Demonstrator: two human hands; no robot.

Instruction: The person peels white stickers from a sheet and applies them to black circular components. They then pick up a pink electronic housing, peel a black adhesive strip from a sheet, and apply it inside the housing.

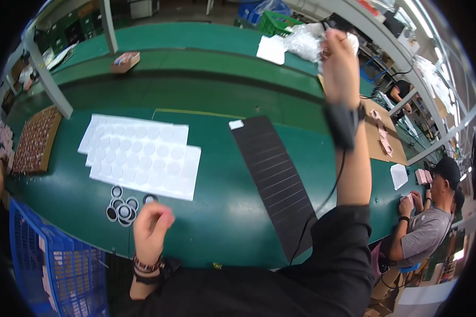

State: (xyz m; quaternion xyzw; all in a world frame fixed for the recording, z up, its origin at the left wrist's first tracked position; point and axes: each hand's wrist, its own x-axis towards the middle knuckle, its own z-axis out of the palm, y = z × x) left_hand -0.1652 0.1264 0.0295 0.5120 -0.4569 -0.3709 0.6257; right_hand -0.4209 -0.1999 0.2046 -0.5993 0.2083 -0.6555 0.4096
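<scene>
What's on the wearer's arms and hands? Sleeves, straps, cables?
Left hand and right hand are ungloved. Left wrist: brown bracelet, black strap. Right wrist: boxy black device on a black band, thin black cable attached. Black right sleeve ends near the elbow.

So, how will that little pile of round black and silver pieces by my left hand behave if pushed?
The round pieces overlap in a loose cluster, so they'll probably spread apart rather than move as one. They lie on their faces, so sliding seems likelier than rolling. The table looks smooth and shiny, so it may offer little grip.
</scene>
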